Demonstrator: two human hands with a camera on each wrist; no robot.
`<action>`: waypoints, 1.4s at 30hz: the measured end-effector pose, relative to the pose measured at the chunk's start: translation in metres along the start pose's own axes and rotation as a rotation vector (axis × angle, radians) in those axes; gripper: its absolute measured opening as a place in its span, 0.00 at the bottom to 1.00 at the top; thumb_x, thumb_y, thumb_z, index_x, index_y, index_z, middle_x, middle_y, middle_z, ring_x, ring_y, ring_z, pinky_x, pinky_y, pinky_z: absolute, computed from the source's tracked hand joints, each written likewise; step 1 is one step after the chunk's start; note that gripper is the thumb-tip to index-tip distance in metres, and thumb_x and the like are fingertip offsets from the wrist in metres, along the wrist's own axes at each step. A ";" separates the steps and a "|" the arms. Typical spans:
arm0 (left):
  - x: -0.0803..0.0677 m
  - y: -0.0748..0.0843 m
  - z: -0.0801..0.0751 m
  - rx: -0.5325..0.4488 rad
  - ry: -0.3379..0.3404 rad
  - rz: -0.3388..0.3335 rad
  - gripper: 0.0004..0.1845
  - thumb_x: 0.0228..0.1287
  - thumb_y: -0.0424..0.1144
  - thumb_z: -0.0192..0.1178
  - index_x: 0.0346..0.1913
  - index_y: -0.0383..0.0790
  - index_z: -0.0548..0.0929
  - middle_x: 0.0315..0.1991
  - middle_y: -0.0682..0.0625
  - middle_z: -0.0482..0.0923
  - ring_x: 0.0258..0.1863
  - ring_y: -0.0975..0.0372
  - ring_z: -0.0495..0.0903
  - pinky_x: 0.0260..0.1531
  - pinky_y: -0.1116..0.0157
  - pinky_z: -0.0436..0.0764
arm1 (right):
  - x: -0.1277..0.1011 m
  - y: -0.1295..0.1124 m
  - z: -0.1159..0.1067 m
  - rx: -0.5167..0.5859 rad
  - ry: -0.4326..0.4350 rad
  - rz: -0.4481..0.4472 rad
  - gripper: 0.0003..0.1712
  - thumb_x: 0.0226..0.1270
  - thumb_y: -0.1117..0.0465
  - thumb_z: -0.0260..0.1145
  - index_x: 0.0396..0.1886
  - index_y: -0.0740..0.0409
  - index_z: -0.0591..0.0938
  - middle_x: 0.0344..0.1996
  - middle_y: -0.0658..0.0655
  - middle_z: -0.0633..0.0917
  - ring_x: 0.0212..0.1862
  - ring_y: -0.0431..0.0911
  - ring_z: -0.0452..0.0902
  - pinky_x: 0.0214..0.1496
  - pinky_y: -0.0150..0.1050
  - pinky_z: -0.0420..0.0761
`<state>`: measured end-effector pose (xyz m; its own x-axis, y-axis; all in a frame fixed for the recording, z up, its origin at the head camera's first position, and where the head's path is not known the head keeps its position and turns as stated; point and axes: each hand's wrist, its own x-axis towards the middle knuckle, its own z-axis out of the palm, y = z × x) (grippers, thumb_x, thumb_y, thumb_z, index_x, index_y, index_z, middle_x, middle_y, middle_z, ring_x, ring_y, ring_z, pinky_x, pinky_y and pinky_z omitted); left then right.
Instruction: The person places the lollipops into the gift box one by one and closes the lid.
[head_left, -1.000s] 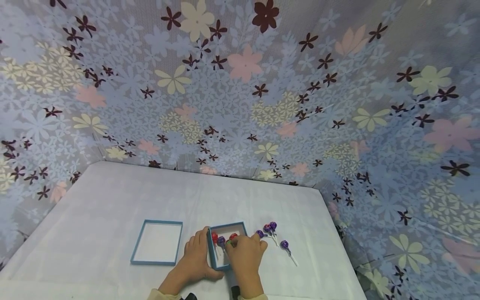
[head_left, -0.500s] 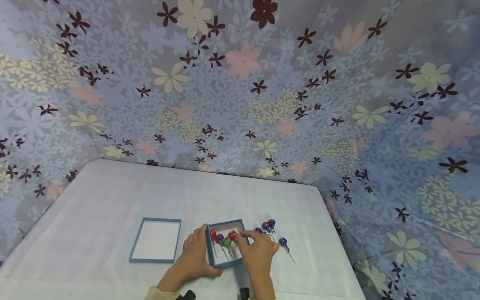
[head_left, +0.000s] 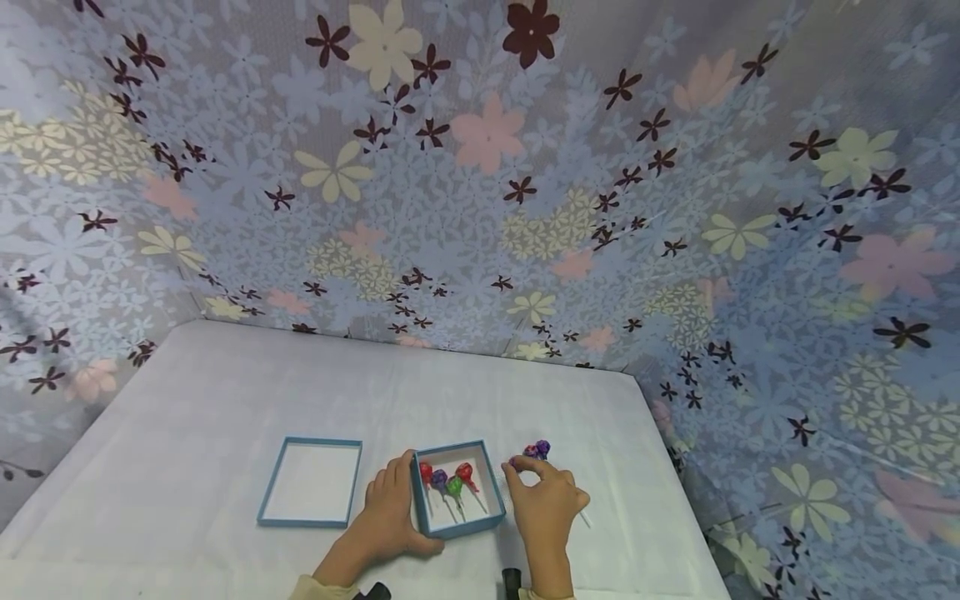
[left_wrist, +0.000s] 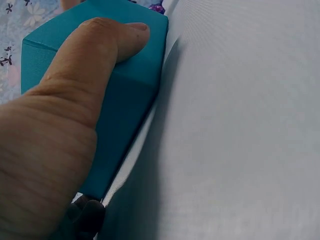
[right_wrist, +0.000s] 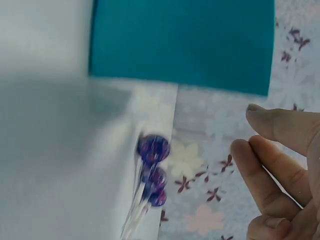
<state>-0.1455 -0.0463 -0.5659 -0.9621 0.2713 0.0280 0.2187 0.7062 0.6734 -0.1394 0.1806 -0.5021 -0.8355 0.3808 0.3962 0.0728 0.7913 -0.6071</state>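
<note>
The right hand (head_left: 546, 507) sits low and right of centre in the head view, its fingers (right_wrist: 272, 165) loosely curled and holding nothing, their tips just over the loose purple lollipops (head_left: 537, 451) on the bench (head_left: 225, 383). To do this well, pinch one lollipop by its stick so the others stay put. The left hand (head_left: 390, 517) grips the teal box (head_left: 456, 497) just left of it, thumb on the side wall; that bracing should hold while the other hand works. Four lollipops (head_left: 448, 480) lie inside the box. The box lid (head_left: 311, 482) lies further left, well apart. Floral cloth (head_left: 480, 167) fills the upper frame. Nothing blocks the reach.
</note>
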 end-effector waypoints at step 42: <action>0.004 0.001 -0.001 -0.014 -0.038 -0.036 0.80 0.21 0.68 0.82 0.76 0.32 0.49 0.69 0.34 0.60 0.63 0.44 0.63 0.64 0.39 0.62 | 0.025 0.069 -0.009 -0.170 -0.057 0.324 0.22 0.52 0.55 0.79 0.46 0.58 0.89 0.44 0.66 0.88 0.50 0.66 0.74 0.51 0.63 0.55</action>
<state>-0.1491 -0.0450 -0.5642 -0.9624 0.2705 -0.0240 0.1815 0.7067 0.6838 -0.1498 0.2490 -0.5278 -0.7831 0.6010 0.1600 0.4242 0.7042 -0.5693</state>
